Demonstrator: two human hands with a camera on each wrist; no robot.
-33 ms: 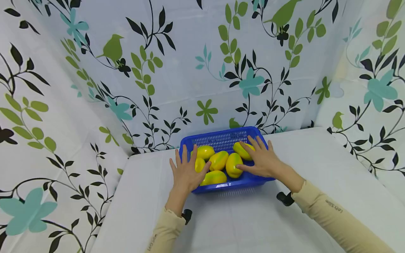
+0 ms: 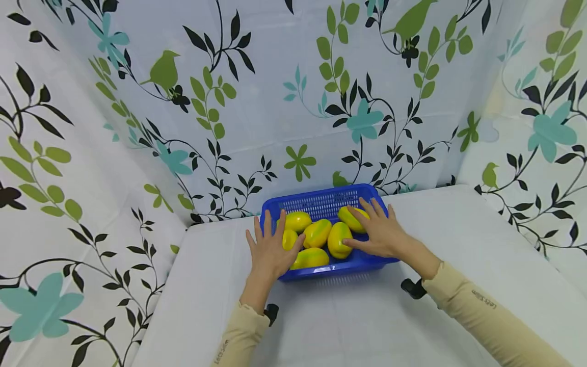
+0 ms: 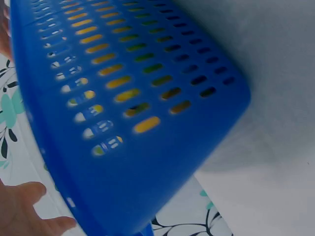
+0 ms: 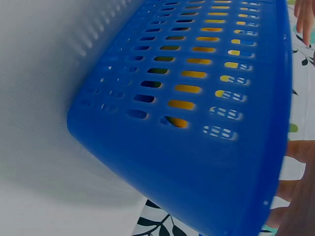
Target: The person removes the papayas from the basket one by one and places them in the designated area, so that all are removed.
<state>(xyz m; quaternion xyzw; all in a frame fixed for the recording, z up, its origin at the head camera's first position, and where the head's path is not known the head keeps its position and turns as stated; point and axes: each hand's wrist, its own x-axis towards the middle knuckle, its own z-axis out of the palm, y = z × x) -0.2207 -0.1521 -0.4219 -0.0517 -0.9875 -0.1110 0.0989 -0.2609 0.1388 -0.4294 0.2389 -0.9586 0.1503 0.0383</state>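
Note:
A blue perforated plastic basket (image 2: pixel 321 271) stands on the white table, holding several shiny yellow mangoes (image 2: pixel 317 233) with greenish streaks. Over the basket's left end is my left hand (image 2: pixel 269 254), fingers spread and straight. My right hand (image 2: pixel 378 233) spreads its fingers over the right end, partly covering a mango (image 2: pixel 350 218). Whether either hand touches the basket or fruit, I cannot tell. In the left wrist view, the basket's slotted wall (image 3: pixel 147 162) fills the middle, with fingers at its left. The right wrist view shows the basket wall (image 4: pixel 172 152) with fingers at its right.
The white tabletop (image 2: pixel 206 285) extends to both sides and in front of the basket. Behind and beside it hang white curtains (image 2: pixel 275 127) printed with leaves, flowers and birds. A black wrist device (image 2: pixel 414 288) sits under the right wrist, another (image 2: pixel 271 313) by the left.

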